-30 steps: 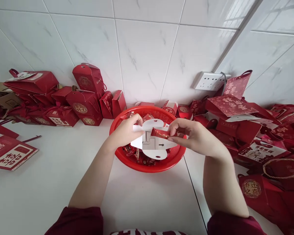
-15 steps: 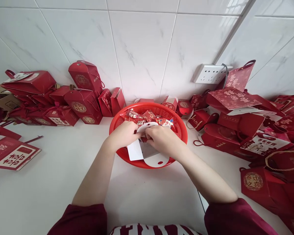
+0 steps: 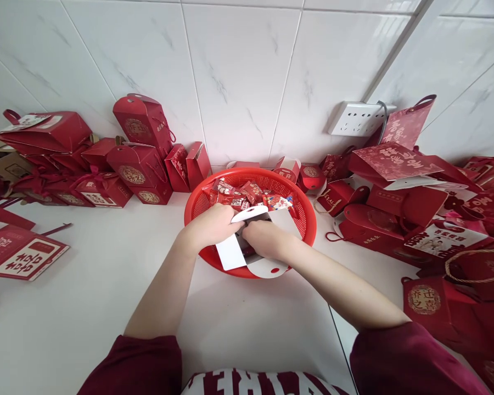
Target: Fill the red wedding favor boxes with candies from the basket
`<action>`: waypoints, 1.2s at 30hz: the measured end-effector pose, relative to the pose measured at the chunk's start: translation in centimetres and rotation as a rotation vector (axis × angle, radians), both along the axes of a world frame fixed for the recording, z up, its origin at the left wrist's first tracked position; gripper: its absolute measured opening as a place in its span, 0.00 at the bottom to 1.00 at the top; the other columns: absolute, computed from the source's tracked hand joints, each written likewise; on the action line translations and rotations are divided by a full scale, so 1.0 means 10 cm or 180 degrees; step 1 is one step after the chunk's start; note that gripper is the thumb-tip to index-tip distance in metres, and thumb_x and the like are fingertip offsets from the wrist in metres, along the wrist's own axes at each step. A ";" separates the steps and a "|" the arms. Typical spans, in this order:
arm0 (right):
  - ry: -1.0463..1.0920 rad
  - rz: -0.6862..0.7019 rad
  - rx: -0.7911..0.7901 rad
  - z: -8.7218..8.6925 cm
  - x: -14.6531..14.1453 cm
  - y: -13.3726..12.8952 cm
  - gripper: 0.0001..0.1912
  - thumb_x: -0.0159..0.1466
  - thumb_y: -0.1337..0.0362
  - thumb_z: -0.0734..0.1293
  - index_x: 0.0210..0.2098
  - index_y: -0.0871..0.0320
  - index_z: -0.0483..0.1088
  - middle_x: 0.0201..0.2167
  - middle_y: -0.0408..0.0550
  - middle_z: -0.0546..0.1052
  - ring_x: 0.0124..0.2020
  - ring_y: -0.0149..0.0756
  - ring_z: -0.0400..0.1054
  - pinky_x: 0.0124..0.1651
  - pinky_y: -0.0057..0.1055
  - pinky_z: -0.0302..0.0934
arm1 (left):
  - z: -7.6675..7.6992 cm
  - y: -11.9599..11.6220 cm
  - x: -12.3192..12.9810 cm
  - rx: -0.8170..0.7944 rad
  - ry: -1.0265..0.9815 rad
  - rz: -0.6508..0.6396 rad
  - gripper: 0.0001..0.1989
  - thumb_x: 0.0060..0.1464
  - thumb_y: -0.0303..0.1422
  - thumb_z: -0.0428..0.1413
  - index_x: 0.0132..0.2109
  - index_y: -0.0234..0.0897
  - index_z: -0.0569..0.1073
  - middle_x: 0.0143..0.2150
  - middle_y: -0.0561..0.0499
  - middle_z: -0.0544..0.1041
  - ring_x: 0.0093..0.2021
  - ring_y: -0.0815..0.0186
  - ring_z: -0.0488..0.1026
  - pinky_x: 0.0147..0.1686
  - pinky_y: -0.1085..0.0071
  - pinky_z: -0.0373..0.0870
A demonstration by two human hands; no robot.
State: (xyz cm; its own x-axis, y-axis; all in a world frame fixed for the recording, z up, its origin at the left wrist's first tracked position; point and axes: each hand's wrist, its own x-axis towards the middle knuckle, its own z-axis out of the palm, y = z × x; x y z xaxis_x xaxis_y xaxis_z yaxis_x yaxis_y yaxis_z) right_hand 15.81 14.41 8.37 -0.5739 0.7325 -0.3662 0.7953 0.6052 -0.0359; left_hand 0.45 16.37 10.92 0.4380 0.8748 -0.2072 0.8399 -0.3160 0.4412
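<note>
An unfolded-top paper box [image 3: 231, 252], white on its inner side with holed flaps, rests over the front of a red plastic basket [image 3: 308, 206]. My left hand [image 3: 212, 226] pinches the box's far flap at its left end. My right hand [image 3: 261, 236] reaches down into the box's opening; its fingertips are out of sight inside, so I cannot make out what they hold. Behind the box, several red-wrapped candies [image 3: 251, 192] lie in the basket, along with a white-and-blue wrapped one [image 3: 278, 202].
Red gift boxes [image 3: 140, 170] are stacked along the wall at left. A flat-lying red box [image 3: 24, 255] sits nearer on the left. More red boxes and bags [image 3: 391, 214] crowd the right side. A power strip [image 3: 358, 119] is on the tiled wall above a white counter [image 3: 107, 291].
My right hand has moved from the top of the far flap down into the box, baring its right flap. My left hand keeps its hold on the flap.
</note>
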 end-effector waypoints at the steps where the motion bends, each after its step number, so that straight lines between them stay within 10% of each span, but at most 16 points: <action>1: -0.0004 -0.0027 0.0000 -0.02 -0.01 0.01 0.15 0.61 0.82 0.62 0.42 0.68 0.77 0.37 0.58 0.81 0.34 0.42 0.75 0.34 0.31 0.61 | 0.00 0.00 0.00 0.0030 0.0005 0.0006 0.19 0.58 0.38 0.52 0.23 0.40 0.54 0.20 0.52 0.63 0.18 0.68 0.58 0.19 0.67 0.47; 7: 0.0390 0.0052 -0.0048 0.14 0.16 -0.04 0.17 0.63 0.81 0.59 0.41 0.61 0.75 0.38 0.52 0.80 0.33 0.37 0.74 0.31 0.28 0.60 | 0.05 -0.03 0.02 0.0086 -0.0261 0.0272 0.17 0.56 0.37 0.54 0.22 0.39 0.60 0.21 0.51 0.67 0.19 0.67 0.62 0.18 0.69 0.50; 11: 0.2329 0.0386 0.0131 0.51 0.47 -0.25 0.15 0.67 0.77 0.57 0.43 0.58 0.73 0.39 0.47 0.79 0.36 0.32 0.72 0.36 0.27 0.63 | 0.15 -0.03 -0.07 0.0680 -0.0826 0.0195 0.11 0.55 0.39 0.57 0.28 0.37 0.72 0.24 0.53 0.71 0.26 0.66 0.68 0.24 0.72 0.58; 16: 0.3323 0.0076 0.0715 0.77 0.80 -0.41 0.12 0.68 0.72 0.58 0.41 0.57 0.72 0.38 0.47 0.78 0.38 0.34 0.72 0.42 0.30 0.65 | 0.23 0.08 -0.46 0.1385 -0.1134 0.1584 0.19 0.47 0.45 0.63 0.22 0.34 0.70 0.19 0.55 0.61 0.22 0.69 0.60 0.22 0.72 0.52; 22: 0.2187 0.0030 -0.0004 0.39 0.73 -0.01 0.13 0.67 0.73 0.59 0.42 0.58 0.74 0.42 0.48 0.79 0.42 0.36 0.72 0.47 0.32 0.63 | 0.27 0.15 -0.88 0.2048 -0.1632 0.2519 0.17 0.50 0.42 0.60 0.24 0.32 0.71 0.21 0.55 0.62 0.25 0.70 0.59 0.23 0.73 0.54; 29: 0.0264 0.1012 -0.0834 -0.07 0.23 0.13 0.15 0.66 0.73 0.59 0.37 0.62 0.79 0.36 0.53 0.80 0.35 0.38 0.72 0.34 0.30 0.59 | 0.26 0.12 -0.78 0.2069 -0.1652 0.2357 0.23 0.51 0.43 0.59 0.19 0.37 0.58 0.21 0.55 0.53 0.25 0.71 0.53 0.23 0.71 0.49; 36: 0.0014 0.0963 -0.0851 -0.14 0.10 0.13 0.15 0.63 0.74 0.60 0.44 0.62 0.77 0.38 0.53 0.80 0.34 0.40 0.72 0.30 0.30 0.57 | 0.22 0.16 -0.59 0.1946 -0.1539 0.2102 0.25 0.52 0.45 0.55 0.20 0.39 0.51 0.21 0.55 0.48 0.25 0.70 0.48 0.24 0.69 0.46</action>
